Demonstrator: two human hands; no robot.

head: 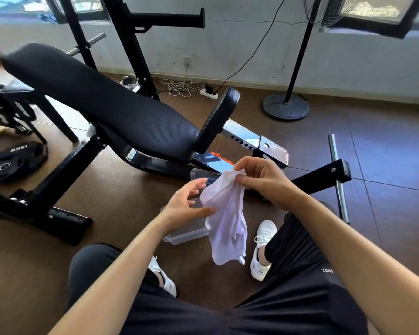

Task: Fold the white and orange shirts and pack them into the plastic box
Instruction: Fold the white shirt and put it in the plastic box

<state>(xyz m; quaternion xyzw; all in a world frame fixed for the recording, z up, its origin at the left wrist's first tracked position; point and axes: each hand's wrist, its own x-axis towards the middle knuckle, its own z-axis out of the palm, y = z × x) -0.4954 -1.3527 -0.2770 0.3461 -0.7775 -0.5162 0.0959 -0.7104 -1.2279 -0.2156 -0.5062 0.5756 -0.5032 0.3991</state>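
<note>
1. While my right hand (pixel 259 180) pinches the white shirt (pixel 225 223) at its top, the cloth hangs bunched over the plastic box (pixel 186 232) on the floor.
2. My left hand (pixel 186 204) is open, fingers relaxed, one fingertip at the shirt's edge.
3. The orange shirt (pixel 217 155) lies beyond the box, mostly hidden.

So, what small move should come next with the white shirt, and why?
Probably the left hand should pinch the white shirt near the right hand and pull it wide: it hangs bunched from the right hand's grip alone, not yet folded, over the plastic box.
</note>
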